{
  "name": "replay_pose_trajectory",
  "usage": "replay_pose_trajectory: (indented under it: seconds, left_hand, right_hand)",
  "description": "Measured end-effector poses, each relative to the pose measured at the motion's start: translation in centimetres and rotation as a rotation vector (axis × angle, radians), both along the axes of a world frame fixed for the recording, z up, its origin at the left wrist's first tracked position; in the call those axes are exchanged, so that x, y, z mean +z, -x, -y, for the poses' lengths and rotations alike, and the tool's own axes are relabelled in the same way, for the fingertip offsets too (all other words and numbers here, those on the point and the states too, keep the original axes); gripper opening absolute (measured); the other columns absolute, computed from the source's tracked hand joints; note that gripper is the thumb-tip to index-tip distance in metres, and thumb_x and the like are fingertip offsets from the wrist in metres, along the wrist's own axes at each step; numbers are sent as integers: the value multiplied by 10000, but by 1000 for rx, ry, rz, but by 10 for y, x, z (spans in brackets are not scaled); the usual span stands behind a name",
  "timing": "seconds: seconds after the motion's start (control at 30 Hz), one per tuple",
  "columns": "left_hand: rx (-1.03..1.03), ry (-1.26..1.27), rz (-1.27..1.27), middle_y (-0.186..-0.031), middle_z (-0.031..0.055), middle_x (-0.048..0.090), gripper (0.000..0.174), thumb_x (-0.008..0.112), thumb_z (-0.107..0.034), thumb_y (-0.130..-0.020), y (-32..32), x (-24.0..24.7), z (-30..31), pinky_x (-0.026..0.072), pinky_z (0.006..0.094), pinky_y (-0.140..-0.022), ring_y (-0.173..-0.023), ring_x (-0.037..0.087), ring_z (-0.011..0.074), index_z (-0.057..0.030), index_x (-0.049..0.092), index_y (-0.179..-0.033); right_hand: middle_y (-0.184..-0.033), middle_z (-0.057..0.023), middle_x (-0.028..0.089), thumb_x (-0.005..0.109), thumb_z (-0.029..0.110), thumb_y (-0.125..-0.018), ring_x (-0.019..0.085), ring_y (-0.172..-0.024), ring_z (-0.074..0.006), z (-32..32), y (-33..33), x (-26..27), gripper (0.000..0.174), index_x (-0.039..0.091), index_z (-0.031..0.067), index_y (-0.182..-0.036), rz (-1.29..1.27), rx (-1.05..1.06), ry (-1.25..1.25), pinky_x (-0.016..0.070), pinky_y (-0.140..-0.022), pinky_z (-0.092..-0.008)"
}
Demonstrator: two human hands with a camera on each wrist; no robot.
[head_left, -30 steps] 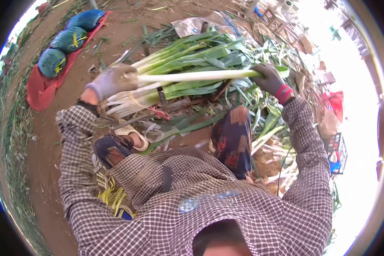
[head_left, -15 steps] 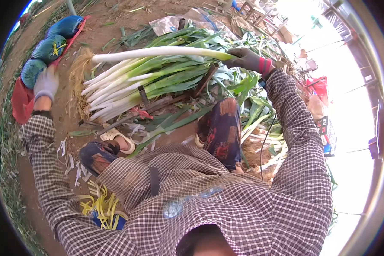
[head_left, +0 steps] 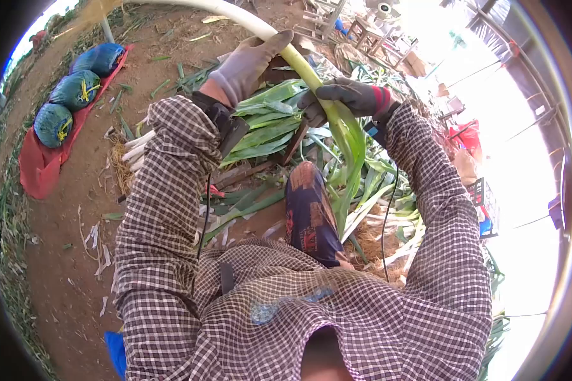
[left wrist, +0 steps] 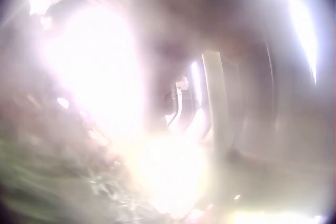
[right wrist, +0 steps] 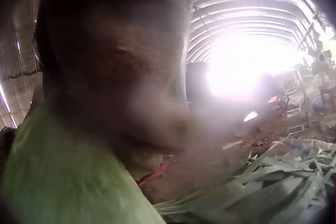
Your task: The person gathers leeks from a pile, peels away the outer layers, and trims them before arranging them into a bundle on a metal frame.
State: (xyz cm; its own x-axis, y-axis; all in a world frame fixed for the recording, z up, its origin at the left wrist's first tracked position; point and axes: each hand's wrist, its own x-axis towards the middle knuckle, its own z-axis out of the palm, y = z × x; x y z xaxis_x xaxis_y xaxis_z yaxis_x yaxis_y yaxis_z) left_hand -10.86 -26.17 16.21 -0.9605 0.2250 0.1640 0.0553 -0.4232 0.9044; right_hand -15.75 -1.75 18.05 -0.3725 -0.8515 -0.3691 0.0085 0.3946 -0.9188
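Observation:
One long leek [head_left: 241,18] is raised in the head view, its white stem at the upper left, its green leaves hanging down at the centre. My gloved left hand [head_left: 246,68] touches the stem from below, thumb along it; whether its fingers wrap round is hidden. Lower down, my gloved right hand [head_left: 346,98] grips the leek where stem turns to leaf. Beneath the hands lies a pile of leeks [head_left: 267,120], partly covered by my left arm. Blur fills the left wrist view. A broad green leaf [right wrist: 73,171] is close up beside the right hand [right wrist: 121,71] in the right wrist view.
Three blue-green wrapped bundles [head_left: 75,89] lie on red cloth [head_left: 39,166] at the left. Loose leeks [head_left: 394,238] lie right of my knee. Wooden stools [head_left: 368,35] stand at the upper right, a red bag [head_left: 467,136] below them.
My left hand has come back from the wrapped bundles to the leek's stem. The leek has swung up from above the pile, its root end now at the upper left edge.

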Motion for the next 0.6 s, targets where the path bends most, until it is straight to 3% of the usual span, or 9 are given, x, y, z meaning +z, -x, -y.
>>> replay_pose_trajectory:
  seconds: [0.1, 0.13, 0.17, 0.23, 0.3, 0.37, 0.43, 0.5, 0.6]
  left_hand:
    - [149, 66, 19, -990, 130, 690, 338, 629, -321, -939, 1, 11, -6, 576, 342, -794, -841, 684, 228, -15, 641, -1081]
    - [209, 103, 48, -974, 133, 695, 341, 636, -312, -935, 2, 11, -4, 575, 339, -794, -836, 683, 225, -4, 637, -1081]
    - [272, 137, 74, -959, 136, 699, 344, 643, -303, -931, 5, 10, 0, 573, 335, -794, -831, 683, 222, 7, 633, -1082]
    - [299, 57, 64, -940, 138, 699, 320, 661, -267, -920, 11, -4, 9, 584, 356, -769, -824, 682, 226, 27, 636, -1045]
    - [352, 7, 53, -928, 138, 699, 316, 672, -263, -912, 24, -24, 20, 589, 371, -763, -821, 681, 232, 26, 636, -1034]
    - [413, -42, 124, -946, 151, 695, 322, 672, -281, -912, 16, -29, 37, 586, 386, -818, -857, 686, 260, 17, 633, -1028]
    - [436, -181, 259, -972, 163, 694, 348, 672, -309, -910, 5, -31, 62, 577, 383, -860, -886, 688, 268, 12, 629, -1038]
    - [473, -312, 303, -1021, 198, 686, 444, 680, -370, -892, 12, -53, 113, 578, 365, -890, -930, 690, 287, 34, 604, -1060]
    - [524, -449, 330, -1023, 203, 682, 426, 711, -337, -869, 10, -86, 184, 598, 356, -852, -926, 693, 289, 30, 602, -1056]
  right_hand:
    - [-1134, -114, 651, 531, 324, -980, 643, -998, -180, -9, 6, -36, 471, 502, 11, -1331, -49, -18, 7, 526, -915, -337]
    - [-1230, -129, 608, 648, 345, -917, 597, -1082, -189, -12, 9, -56, 601, 441, 50, -1398, -325, -1, -135, 471, -980, -343]
    - [-1203, -104, 617, 774, 333, -816, 575, -1085, -178, -11, 5, -78, 714, 455, 54, -1390, -469, -20, -126, 454, -978, -319]
    - [-1150, -104, 636, 825, 329, -757, 588, -1040, -172, -2, -7, -105, 749, 474, 39, -1353, -524, -255, -151, 473, -927, -311]
    - [-1099, -120, 657, 799, 310, -773, 609, -1002, -168, 3, -1, -130, 682, 486, 32, -1312, -666, -397, -101, 492, -875, -312]
    - [-1060, -171, 672, 758, 273, -793, 657, -943, -224, 8, 7, -124, 611, 489, 29, -1285, -769, -392, -106, 519, -831, -339]
    - [-1065, -192, 673, 736, 257, -800, 670, -956, -278, 10, 3, -77, 586, 491, 50, -1290, -901, -358, -355, 529, -829, -359]
    - [-1038, -187, 675, 698, 266, -817, 670, -963, -304, 9, 30, -47, 533, 504, 104, -1287, -1095, -331, -408, 531, -833, -385]
    - [-977, -156, 675, 655, 282, -825, 670, -933, -320, 17, 93, -18, 453, 533, 168, -1247, -1427, -300, -441, 529, -827, -418]
